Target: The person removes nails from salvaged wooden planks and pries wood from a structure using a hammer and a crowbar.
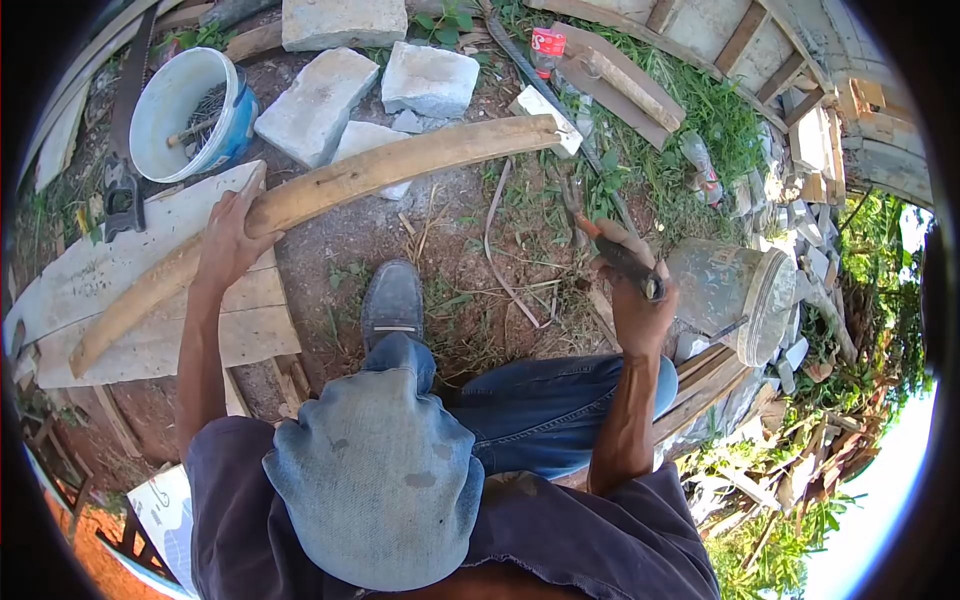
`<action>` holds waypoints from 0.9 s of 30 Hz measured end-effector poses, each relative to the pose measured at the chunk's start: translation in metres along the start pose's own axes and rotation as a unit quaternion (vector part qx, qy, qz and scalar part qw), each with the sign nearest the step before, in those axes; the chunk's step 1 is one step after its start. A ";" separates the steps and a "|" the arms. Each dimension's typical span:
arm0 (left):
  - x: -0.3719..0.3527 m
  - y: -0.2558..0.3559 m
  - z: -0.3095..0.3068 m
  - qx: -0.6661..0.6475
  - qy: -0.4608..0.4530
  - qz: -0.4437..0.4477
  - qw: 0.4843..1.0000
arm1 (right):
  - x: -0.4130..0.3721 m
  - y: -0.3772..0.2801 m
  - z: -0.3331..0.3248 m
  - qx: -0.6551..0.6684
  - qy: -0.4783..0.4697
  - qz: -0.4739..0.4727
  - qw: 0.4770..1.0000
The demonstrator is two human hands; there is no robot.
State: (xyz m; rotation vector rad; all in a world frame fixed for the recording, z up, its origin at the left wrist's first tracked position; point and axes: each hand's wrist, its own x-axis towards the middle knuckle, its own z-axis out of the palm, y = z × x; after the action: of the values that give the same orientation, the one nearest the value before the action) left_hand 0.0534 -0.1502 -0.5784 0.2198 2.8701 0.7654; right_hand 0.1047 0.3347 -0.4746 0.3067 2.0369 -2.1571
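My left hand [234, 240] is closed around a long wooden batten [380, 172], thumb on its near side. The batten looks bowed in this wide view. It crosses a wide board [215, 335] at the left, and its far right end lies over a pale block [565, 140]. My right hand [640, 305] grips a hammer [610, 248] by its black and orange handle. The hammer's metal head points away from me, a little below the batten's right end and apart from it. Fine detail of the head is hard to make out.
A white bucket [172, 125] holding nails and a handsaw [124, 190] are at upper left. Several concrete blocks [322, 105] lie beyond the batten. A dirty bucket [725, 290] lies tipped at right, near a plastic bottle [702, 165]. My shoe [392, 305] stands on the soil.
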 end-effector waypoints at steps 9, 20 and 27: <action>-0.014 -0.032 -0.003 0.075 0.071 0.036 0.994 | 0.021 -0.046 0.030 -0.259 0.095 -0.186 0.943; -0.061 -0.135 -0.036 0.107 0.341 -0.185 0.916 | 0.127 -0.026 0.178 -0.062 -0.169 -0.217 0.959; -0.049 -0.121 -0.039 0.087 0.264 -0.316 0.907 | 0.145 0.003 0.252 -0.224 -0.273 -0.292 0.889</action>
State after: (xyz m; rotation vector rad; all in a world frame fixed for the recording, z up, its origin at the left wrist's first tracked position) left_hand 0.0813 -0.2814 -0.6004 -1.0026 3.1620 0.4805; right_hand -0.0446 0.0871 -0.5019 -0.9705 2.3338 -1.6244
